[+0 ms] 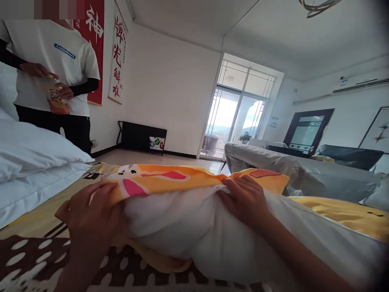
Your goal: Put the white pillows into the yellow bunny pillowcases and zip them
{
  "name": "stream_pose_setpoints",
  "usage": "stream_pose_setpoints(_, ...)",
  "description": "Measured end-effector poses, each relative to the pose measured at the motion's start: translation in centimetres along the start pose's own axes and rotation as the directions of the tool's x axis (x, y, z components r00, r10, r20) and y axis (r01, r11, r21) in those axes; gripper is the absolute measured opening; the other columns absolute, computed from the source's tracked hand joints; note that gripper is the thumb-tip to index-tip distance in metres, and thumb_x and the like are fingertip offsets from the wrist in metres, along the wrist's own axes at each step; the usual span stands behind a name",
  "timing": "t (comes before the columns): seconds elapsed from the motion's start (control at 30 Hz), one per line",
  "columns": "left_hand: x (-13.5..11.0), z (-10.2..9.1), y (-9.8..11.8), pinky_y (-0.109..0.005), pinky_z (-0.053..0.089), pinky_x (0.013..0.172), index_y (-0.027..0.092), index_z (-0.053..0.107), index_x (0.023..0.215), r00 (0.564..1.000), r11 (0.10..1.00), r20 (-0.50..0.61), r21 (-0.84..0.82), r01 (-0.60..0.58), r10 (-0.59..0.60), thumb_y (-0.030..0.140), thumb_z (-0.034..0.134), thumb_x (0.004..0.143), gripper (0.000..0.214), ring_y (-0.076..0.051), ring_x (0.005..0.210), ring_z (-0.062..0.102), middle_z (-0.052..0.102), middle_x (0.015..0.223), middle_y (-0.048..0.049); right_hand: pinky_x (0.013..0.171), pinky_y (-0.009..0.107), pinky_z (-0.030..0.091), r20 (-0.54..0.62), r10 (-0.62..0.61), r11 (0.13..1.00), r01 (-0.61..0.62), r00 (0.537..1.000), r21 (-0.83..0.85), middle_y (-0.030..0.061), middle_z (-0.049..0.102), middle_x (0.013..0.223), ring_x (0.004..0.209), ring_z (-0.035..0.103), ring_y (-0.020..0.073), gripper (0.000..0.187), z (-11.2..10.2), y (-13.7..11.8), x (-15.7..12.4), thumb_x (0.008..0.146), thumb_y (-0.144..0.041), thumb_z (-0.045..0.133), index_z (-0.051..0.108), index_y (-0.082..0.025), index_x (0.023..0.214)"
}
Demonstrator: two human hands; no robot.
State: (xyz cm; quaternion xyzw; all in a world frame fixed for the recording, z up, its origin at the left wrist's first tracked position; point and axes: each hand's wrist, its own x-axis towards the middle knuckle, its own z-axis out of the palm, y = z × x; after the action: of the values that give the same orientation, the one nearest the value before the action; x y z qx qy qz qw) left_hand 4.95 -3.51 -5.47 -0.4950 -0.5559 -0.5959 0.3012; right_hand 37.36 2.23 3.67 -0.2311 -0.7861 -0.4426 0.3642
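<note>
A white pillow (188, 227) lies across the bed in front of me, partly inside a yellow-orange cartoon pillowcase (170, 176). My left hand (91, 215) grips the open edge of the pillowcase at the pillow's left end, fingers curled over the fabric. At the right side, my right hand (243, 198) pinches the pillowcase edge against the pillow. The pillow's far end is covered by the case.
Two white pillows (30, 162) are stacked at the left. A person in a white T-shirt (51, 52) stands at the far left holding a snack bag (57, 101). A grey-covered sofa (288, 166) sits beyond the bed, with a glass balcony door (231, 117) behind.
</note>
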Motion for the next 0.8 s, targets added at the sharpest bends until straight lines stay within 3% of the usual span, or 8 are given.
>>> stream_pose_setpoints(0.17, -0.5, 2.3, -0.7, -0.041, 0.041, 0.084, 0.016, 0.052, 0.106, 0.999, 0.995, -0.002, 0.091, -0.047, 0.048, 0.034, 0.054, 0.083, 0.029, -0.029, 0.097, 0.057, 0.06, 0.101, -0.0116, 0.066, 0.029, 0.039, 0.084, 0.066, 0.994, -0.073, 0.994, 0.076, 0.0035, 0.067, 0.068, 0.06, 0.056, 0.0159, 0.028, 2.6, 0.6, -3.9, 0.095, -0.035, 0.039, 0.058, -0.017, 0.087)
stream_pose_setpoints(0.3, -1.2, 3.5, -0.1, -0.037, 0.04, 0.081, 0.013, 0.051, 0.107, 0.964, 0.949, -0.083, 0.215, -0.23, 0.253, 0.026, 0.055, 0.085, 0.025, -0.026, 0.09, 0.055, 0.06, 0.096, -0.0125, 0.072, 0.034, 0.04, 0.086, 0.059, 0.998, -0.059, 0.995, 0.0, 0.0059, 0.066, 0.076, 0.068, 0.057, 0.0191, 0.027, 2.3, 1.1, -4.4, 0.094, -0.035, 0.04, 0.06, -0.016, 0.093)
stream_pose_setpoints(0.37, -1.3, 3.9, 0.0, -0.039, 0.037, 0.081, 0.013, 0.053, 0.108, 0.952, 0.914, -0.056, 0.302, -0.272, 0.302, 0.022, 0.055, 0.085, 0.025, -0.027, 0.09, 0.055, 0.061, 0.096, -0.0123, 0.078, 0.037, 0.039, -0.004, 0.072, 0.99, -0.072, 0.997, -0.123, 0.0094, 0.066, 0.085, 0.079, 0.058, 0.0224, 0.022, 1.2, -0.5, -3.9, 0.091, -0.029, 0.047, 0.06, -0.015, 0.102)
stream_pose_setpoints(0.47, -1.2, 4.4, -0.7, -0.04, 0.033, 0.077, 0.013, 0.054, 0.104, 0.977, 0.904, 0.02, 0.377, -0.204, 0.212, 0.02, 0.052, 0.083, 0.022, -0.027, 0.088, 0.057, 0.063, 0.094, -0.0112, 0.088, 0.04, 0.035, -0.115, 0.053, 0.989, -0.068, 0.992, -0.128, 0.0112, 0.065, 0.1, 0.096, 0.056, 0.0235, 0.027, -0.1, -5.4, -2.5, 0.089, -0.012, 0.047, 0.058, -0.017, 0.113)
stream_pose_setpoints(0.53, -1.1, 4.6, -1.5, -0.039, 0.032, 0.075, 0.013, 0.055, 0.103, 0.989, 0.908, 0.036, 0.393, -0.144, 0.141, 0.019, 0.049, 0.082, 0.024, -0.028, 0.086, 0.057, 0.063, 0.092, -0.0116, 0.092, 0.039, 0.034, -0.059, -0.011, 1.0, 0.011, 0.998, 0.004, 0.0096, 0.065, 0.108, 0.105, 0.054, 0.0228, 0.03, 0.2, -9.1, -1.2, 0.09, -0.011, 0.042, 0.059, -0.018, 0.113)
stream_pose_setpoints(0.63, -0.9, 4.1, -2.3, -0.039, 0.032, 0.075, 0.013, 0.055, 0.104, 0.991, 0.923, -0.01, 0.365, -0.12, 0.133, 0.017, 0.049, 0.08, 0.025, -0.027, 0.085, 0.058, 0.064, 0.09, -0.0107, 0.095, 0.043, 0.033, 0.096, -0.012, 0.995, 0.003, 0.995, 0.099, 0.0107, 0.063, 0.118, 0.11, 0.052, 0.0272, 0.028, 2.0, -12.5, 0.9, 0.092, -0.03, 0.047, 0.061, -0.016, 0.111)
stream_pose_setpoints(0.73, -0.7, 3.1, -2.2, -0.039, 0.035, 0.079, 0.014, 0.055, 0.105, 0.969, 0.945, -0.155, 0.295, -0.142, 0.194, 0.017, 0.053, 0.079, 0.026, -0.027, 0.087, 0.058, 0.064, 0.091, -0.0113, 0.096, 0.048, 0.033, 0.237, 0.062, 0.991, -0.088, 0.97, 0.102, 0.015, 0.059, 0.127, 0.114, 0.049, 0.0328, 0.049, 4.0, -12.4, 1.7, 0.086, -0.05, 0.054, 0.058, -0.014, 0.118)
stream_pose_setpoints(0.8, -0.7, 2.8, -1.5, -0.039, 0.037, 0.08, 0.014, 0.055, 0.105, 0.936, 0.947, -0.233, 0.247, -0.205, 0.264, 0.017, 0.056, 0.079, 0.026, -0.027, 0.087, 0.057, 0.063, 0.092, -0.0123, 0.097, 0.048, 0.034, 0.305, 0.01, 0.986, -0.06, 0.952, 0.154, 0.0155, 0.055, 0.132, 0.119, 0.046, 0.0335, 0.058, 4.8, -11.6, 1.3, 0.085, -0.054, 0.056, 0.053, -0.013, 0.125)
